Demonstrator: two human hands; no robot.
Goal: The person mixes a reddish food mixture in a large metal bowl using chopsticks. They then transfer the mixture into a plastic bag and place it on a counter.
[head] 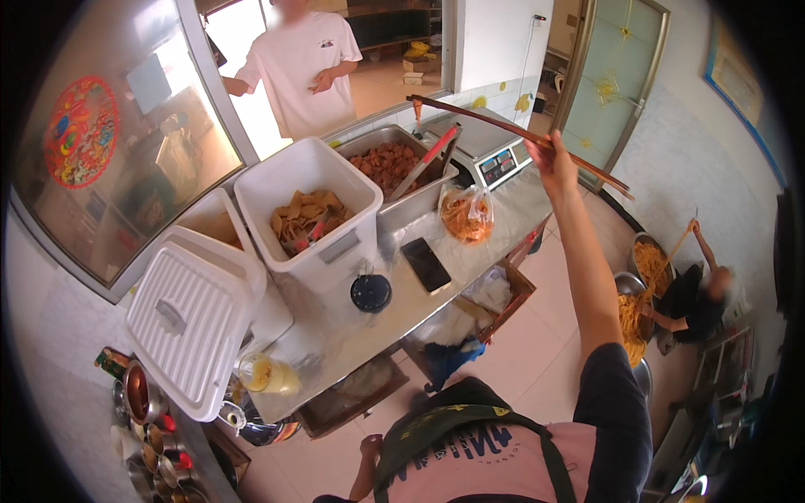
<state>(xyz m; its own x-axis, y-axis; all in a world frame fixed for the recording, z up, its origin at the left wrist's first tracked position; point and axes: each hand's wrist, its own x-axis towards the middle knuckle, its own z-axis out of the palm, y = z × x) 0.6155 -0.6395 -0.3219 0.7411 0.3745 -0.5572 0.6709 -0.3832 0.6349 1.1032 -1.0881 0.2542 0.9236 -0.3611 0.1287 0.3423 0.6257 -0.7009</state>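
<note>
My right hand [556,162] is raised over the counter's right end, gripping long wooden chopsticks [497,124]. A small orange-brown piece of food [417,110] hangs from their far tips, in front of the serving window. Below them stand a steel tray of reddish-brown food chunks [387,162], with red-handled tongs [427,160] resting in it, and a digital scale [494,160]. A clear plastic bag of orange food [467,217] sits on the steel counter [343,336]. My left hand [371,445] hangs low beside my body, fingers curled; whether it holds anything is unclear.
A white plastic bin [343,254] holds flat brown slices and tongs. Nearby are a smartphone [426,265], a round black object [371,293], a ribbed white lid [195,320] and a glass jar [256,372]. Open drawers [512,295] jut out. One person [308,69] stands beyond the window; another [698,314] handles noodle-like food at right.
</note>
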